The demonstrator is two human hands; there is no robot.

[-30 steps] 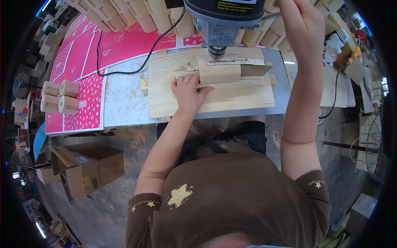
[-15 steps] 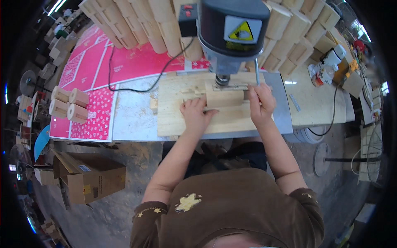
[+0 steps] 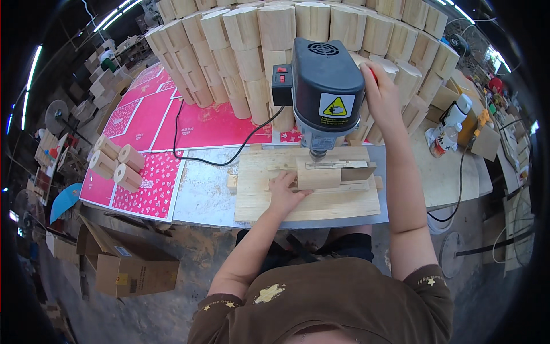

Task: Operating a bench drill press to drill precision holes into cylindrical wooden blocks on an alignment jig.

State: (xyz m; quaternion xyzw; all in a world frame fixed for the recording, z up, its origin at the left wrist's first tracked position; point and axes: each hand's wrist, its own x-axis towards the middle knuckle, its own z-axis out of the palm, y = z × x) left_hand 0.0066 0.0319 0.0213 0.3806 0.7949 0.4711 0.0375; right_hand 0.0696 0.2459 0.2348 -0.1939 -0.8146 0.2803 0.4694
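A pale wooden block [image 3: 318,179] lies in a wooden jig on a flat board [image 3: 258,207], under the chuck of a dark drill press [image 3: 326,80]. My left hand [image 3: 285,194] rests at the block's left end, thumb along its front edge and fingers bent against the end. Up at the right side of the drill head, my right hand [image 3: 379,94] is closed round the feed lever; a bit of red [image 3: 374,74] shows at its fingers, and most of the lever is hidden. A thin dark plate [image 3: 358,172] stands in the jig right of the block.
Tall stacks of rounded wooden blocks [image 3: 246,34] stand behind the drill. Several grooved blocks [image 3: 127,176] sit on the pink sheet [image 3: 143,198] at left. A black cable [image 3: 235,160] crosses the table. Bottles [image 3: 450,129] stand at right; a cardboard box [image 3: 137,275] is on the floor.
My right hand has gone up and away with the lever, from beside the block to the top of the drill head. My left thumb now lies against the block's front. The view has shifted.
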